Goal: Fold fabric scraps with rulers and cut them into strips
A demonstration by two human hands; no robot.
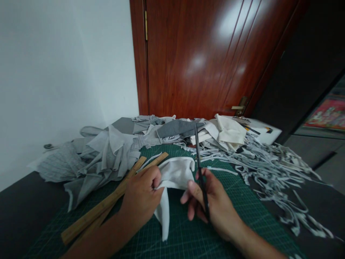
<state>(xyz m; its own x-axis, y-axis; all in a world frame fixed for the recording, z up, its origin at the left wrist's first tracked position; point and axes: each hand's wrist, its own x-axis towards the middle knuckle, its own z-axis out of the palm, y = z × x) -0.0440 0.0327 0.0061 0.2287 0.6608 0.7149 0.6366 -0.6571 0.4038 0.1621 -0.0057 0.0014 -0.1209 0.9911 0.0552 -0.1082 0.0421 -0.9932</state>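
Two hands over a green mat. Fabric pile sits beyond the left hand, strips spread beyond and right of the right hand. Two wooden rulers lie just left of the left hand, running under its wrist. Cloth, white, is pinched in the closed left hand, one end hanging down to the mat. Right hand grips scissors, blades pointing away, apparently closed, right beside the cloth edge; contact unclear.
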